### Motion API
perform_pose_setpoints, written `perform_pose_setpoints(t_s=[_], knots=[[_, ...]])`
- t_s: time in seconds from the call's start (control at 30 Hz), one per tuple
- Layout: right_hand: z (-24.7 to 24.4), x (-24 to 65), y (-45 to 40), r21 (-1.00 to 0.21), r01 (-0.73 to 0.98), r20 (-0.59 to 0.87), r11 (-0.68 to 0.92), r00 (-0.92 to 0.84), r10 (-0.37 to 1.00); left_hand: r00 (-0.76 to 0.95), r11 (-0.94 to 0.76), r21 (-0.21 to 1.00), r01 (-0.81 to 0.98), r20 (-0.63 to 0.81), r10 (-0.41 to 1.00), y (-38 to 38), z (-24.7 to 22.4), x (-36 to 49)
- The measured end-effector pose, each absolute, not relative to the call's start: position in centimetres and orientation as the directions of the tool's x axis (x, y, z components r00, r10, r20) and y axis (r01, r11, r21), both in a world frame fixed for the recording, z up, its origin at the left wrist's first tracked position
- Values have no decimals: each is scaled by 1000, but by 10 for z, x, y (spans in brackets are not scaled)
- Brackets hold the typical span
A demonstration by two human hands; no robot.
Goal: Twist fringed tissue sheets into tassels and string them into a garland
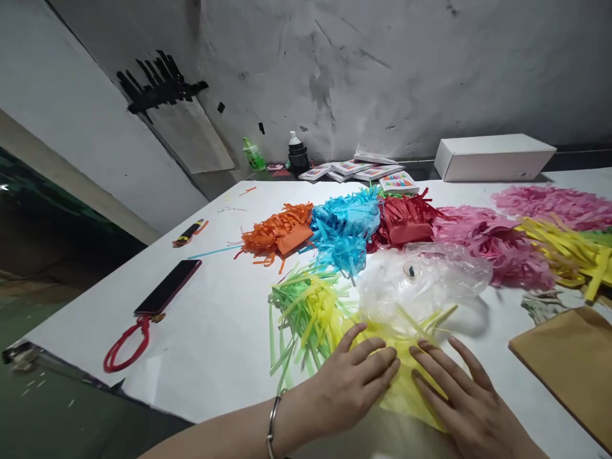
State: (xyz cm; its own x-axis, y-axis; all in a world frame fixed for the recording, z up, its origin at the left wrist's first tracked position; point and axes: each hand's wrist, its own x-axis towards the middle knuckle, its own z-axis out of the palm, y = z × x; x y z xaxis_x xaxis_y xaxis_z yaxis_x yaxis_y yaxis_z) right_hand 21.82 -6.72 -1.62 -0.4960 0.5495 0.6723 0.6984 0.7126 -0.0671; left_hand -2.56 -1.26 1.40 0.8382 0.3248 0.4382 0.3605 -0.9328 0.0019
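A yellow tissue-paper sheet (406,376) with cut fringe lies on the table in front of me. Its left part rests against a tuft of green and yellow paper strips (310,306). My left hand (351,379), with a metal bangle at the wrist, presses on the sheet with slightly bent fingers. Fingers spread and stretched out, my right hand (461,395) lies on the sheet's right side. Just beyond both hands is a crumpled clear plastic bag (425,280) with a small round mark on it.
Fringed paper bundles in orange (277,233), blue (347,223), red (406,223) and pink (502,245) form a row behind. A brown paper envelope (568,363) is at right. A phone (169,287) with a red strap and a box cutter (189,233) lie left. A white box (495,157) stands by the wall.
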Motion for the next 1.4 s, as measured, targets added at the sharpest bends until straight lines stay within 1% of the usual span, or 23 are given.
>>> perform_pose_setpoints(t_s=[0.1,0.17,0.23,0.3,0.4,0.43,0.5,0.6,0.67,0.7,0.77,0.8,0.83,0.87,0.9,0.97,1.0,1.07,1.13,1.23,1.3,1.33,1.4], knots=[[-37,223,-76,-196,760,603,620,-405,688,840,-927,35,373,412,354,-26,2,-28],[-37,225,-77,-197,820,533,538,-371,760,864,-936,86,342,362,349,-30,-4,-27],[-28,224,-78,-144,864,514,483,-352,782,879,-934,150,325,317,357,-35,-6,-24],[-19,219,-81,-65,835,559,546,-423,713,878,-921,197,335,290,382,-40,-6,-22],[-18,211,-90,18,698,611,716,-575,545,870,-900,254,355,263,418,-48,-4,-22],[-22,208,-93,15,676,612,737,-589,528,871,-895,269,357,251,423,-50,-4,-24],[-32,207,-98,-28,697,609,717,-557,565,871,-886,279,370,229,435,-50,-3,-28],[-45,214,-103,-140,784,577,604,-431,693,867,-877,256,407,195,459,-48,-4,-35],[-46,227,-103,-201,875,528,440,-282,801,867,-871,250,423,167,469,-47,-3,-37],[-44,234,-103,-196,914,507,355,-215,835,867,-868,250,429,155,473,-47,-3,-38],[-35,248,-104,-102,972,531,212,-127,838,863,-862,254,438,152,483,-48,-3,-37],[-30,252,-104,-42,984,564,172,-119,817,859,-860,256,441,157,487,-48,-3,-35],[-24,252,-104,8,986,592,169,-141,793,855,-858,258,443,167,491,-49,-3,-34],[-19,248,-104,37,973,607,227,-203,768,851,-857,261,444,177,494,-50,-3,-32],[-15,241,-105,44,945,615,325,-282,736,849,-856,263,444,182,496,-51,-3,-30],[-14,221,-105,13,801,588,599,-491,643,852,-859,270,436,185,491,-51,-5,-27],[-15,211,-105,-24,760,593,649,-512,622,856,-861,273,429,181,484,-50,-6,-26],[-23,198,-105,-81,734,608,675,-500,616,851,-858,269,438,185,492,-46,-9,-30],[-30,197,-105,-104,729,606,676,-493,625,812,-832,238,502,202,547,-37,-11,-41],[-35,211,-106,-82,711,579,698,-536,614,671,-708,175,684,229,706,-24,-9,-65],[-34,218,-106,-62,705,560,707,-562,609,578,-625,157,764,263,773,-22,-1,-74],[-33,219,-106,-56,703,551,709,-570,609,567,-619,157,770,277,776,-24,4,-74],[-32,217,-106,-61,701,544,711,-574,612,644,-686,178,705,244,725,-33,13,-65]])
